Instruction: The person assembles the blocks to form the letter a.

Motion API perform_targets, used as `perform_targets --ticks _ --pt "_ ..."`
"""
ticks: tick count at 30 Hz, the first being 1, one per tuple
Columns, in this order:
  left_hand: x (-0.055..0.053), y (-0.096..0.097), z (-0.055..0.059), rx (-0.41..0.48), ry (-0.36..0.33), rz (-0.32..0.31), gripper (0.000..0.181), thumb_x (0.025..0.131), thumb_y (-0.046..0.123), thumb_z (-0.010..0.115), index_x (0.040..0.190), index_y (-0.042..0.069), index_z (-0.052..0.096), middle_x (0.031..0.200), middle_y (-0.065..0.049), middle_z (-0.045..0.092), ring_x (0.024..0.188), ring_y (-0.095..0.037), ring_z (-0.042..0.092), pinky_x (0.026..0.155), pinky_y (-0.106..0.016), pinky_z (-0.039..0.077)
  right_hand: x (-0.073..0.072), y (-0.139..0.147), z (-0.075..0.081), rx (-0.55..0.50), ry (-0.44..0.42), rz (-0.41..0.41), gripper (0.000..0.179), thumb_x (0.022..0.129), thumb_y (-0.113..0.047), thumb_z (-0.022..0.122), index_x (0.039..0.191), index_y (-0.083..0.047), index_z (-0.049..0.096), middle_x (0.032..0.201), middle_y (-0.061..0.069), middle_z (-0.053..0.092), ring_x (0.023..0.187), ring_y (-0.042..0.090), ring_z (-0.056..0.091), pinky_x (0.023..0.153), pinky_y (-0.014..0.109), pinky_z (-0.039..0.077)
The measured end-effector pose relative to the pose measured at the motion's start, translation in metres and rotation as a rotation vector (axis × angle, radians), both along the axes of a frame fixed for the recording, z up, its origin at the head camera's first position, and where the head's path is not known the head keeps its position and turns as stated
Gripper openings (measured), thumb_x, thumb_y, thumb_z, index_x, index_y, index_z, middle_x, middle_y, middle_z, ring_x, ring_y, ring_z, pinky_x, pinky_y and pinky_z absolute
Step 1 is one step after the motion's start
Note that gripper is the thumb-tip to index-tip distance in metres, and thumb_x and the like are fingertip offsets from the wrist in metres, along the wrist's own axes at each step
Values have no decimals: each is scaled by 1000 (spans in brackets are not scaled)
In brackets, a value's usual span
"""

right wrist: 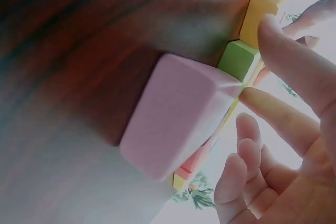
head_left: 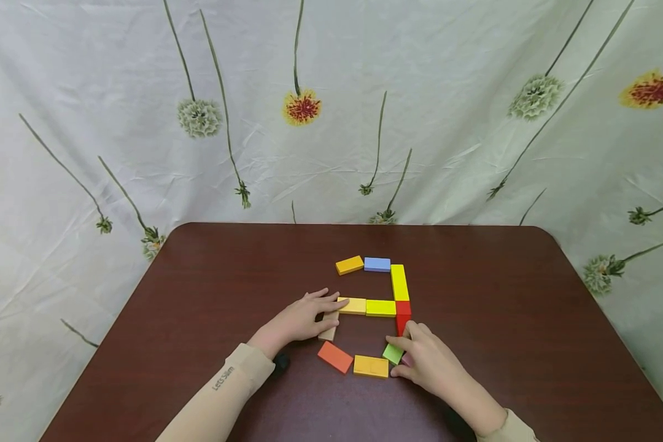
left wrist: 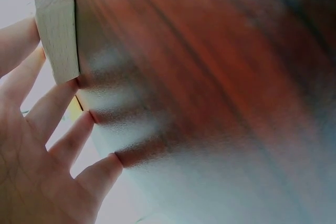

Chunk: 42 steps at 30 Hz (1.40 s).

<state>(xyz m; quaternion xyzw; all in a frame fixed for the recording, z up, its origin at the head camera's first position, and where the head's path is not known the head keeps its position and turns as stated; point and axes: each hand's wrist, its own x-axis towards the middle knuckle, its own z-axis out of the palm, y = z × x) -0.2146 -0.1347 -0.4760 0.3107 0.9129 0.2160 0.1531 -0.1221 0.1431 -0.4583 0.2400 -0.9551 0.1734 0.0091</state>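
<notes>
My left hand lies with fingers spread over a plain wooden block and the left end of a pale yellow block. In the left wrist view the fingertips touch the side of the wooden block. My right hand has thumb and forefinger at opposite ends of a green block, pinching it, while the other fingers curl. Right beside it, a pink block is partly hidden by the hand in the head view. An orange-yellow block adjoins the green one.
Bright yellow and red blocks continue the row, with another yellow block above. A blue block and an amber block lie farthest back. An orange block sits askew at front left on the brown table.
</notes>
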Motion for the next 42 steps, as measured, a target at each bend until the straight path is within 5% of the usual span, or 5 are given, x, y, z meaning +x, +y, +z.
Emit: perform_targets --ticks 14,42 --pt "0 0 -1 -5 -8 18 51 99 33 59 148 22 47 157 -8 39 149 -36 26 118 -62 23 -3 -3 -9 -46 78 26 43 66 -27 90 103 -9 77 79 -6 45 78 11 42 60 18 36" --pt "0 2 -1 -21 -16 38 52 98 33 60 148 26 47 157 -3 39 150 -33 25 119 -60 22 -1 -4 -8 -56 98 13 43 68 -25 90 105 -8 75 80 -5 46 77 11 44 61 19 40"
